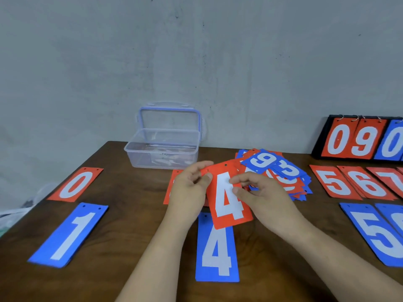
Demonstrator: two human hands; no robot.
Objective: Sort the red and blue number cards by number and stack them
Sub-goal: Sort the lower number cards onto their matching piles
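Beneath the held red 4 [226, 205] (tilted) lies a blue 4 [217, 253].

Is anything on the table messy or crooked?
Yes. The pile of cards right of the clear box is jumbled: red and blue cards overlap at different angles, a tilted blue 9 card on top.

Dark polished wood table [135, 214]; clear plastic box [162, 149]; matt cards [229, 199].
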